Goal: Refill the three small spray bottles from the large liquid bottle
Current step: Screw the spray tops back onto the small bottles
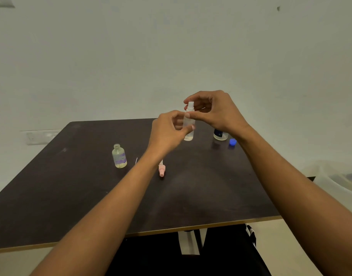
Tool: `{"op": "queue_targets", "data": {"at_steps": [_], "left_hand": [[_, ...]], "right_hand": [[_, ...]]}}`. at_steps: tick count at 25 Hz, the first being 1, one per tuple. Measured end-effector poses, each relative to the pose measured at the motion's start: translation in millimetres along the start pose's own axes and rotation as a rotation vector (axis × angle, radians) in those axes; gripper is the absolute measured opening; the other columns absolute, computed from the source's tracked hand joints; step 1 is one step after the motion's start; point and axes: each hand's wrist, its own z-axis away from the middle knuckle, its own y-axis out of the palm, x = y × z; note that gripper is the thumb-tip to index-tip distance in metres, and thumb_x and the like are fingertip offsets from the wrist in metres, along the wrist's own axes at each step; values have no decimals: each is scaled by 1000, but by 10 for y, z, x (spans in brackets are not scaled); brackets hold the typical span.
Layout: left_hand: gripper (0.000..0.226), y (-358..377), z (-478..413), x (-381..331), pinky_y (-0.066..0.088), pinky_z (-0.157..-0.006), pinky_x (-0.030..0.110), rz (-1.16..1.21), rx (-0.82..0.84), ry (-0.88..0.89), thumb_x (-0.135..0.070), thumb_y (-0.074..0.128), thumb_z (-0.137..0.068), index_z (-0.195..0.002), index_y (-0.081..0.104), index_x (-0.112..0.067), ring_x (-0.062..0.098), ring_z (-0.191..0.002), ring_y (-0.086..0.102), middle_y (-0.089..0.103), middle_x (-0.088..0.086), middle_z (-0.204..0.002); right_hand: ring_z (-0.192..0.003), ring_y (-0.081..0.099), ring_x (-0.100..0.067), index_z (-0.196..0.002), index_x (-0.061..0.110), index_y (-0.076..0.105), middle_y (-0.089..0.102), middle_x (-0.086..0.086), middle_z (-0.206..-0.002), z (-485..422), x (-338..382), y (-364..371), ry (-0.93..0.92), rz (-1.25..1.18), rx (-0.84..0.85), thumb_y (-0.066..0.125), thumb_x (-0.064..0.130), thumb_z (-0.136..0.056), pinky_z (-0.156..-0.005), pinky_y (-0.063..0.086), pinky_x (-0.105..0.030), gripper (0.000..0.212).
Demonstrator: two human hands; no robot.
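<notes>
My left hand (168,130) grips the body of a small clear spray bottle (189,134) held above the dark table (71,186). My right hand (213,108) pinches its white spray top (190,106) between thumb and fingers. An uncapped small bottle with purple print (119,155) stands at the left. A pink spray head (161,170) lies flat near the middle, partly under my left forearm. The large liquid bottle with a dark blue label (220,134) stands at the back right, mostly hidden by my right wrist. Its blue cap (232,142) rests beside it.
A thin white tube (136,160) lies next to my left forearm. The table's front edge runs close to my body. A translucent plastic tub (338,180) sits off the table's right side. A wall socket plate (39,136) is behind the table's left corner.
</notes>
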Motion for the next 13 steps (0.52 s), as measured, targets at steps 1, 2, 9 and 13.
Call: {"op": "queue_targets", "data": {"at_steps": [1,2,9,13], "left_hand": [[40,-12,-137,17,61,-89,22,-14,19,-7,-29,87,-84,-121,74,-21,2,-92,75,79,-6,-104],[41,-16,-285,38,61,-90,26,-33,39,-16,-29,87,-84,-122,74,-21,5,-94,75,80,-4,-106],[39,111,-1247,467,62,-91,38,-179,123,-86,-29,91,-79,-115,79,-17,14,-95,75,78,-1,-101],[39,216,-1653,821,64,-86,37,-243,189,-166,-21,94,-75,-109,81,-10,20,-92,76,78,5,-96]], "right_hand": [[-96,75,-3,-121,20,78,79,4,-107,-100,-77,6,2,21,-5,86,26,-87,-87,55,-10,35],[-96,74,0,-121,20,78,79,4,-107,-208,-161,16,6,31,-12,85,25,-89,-86,55,-8,34],[-87,73,2,-118,16,79,80,2,-105,-872,-820,279,68,90,-31,85,22,-87,-78,50,-1,32],[-92,74,-7,-115,14,80,81,-2,-105,-1101,-1208,583,117,92,1,86,20,-86,-85,56,-11,31]]}}
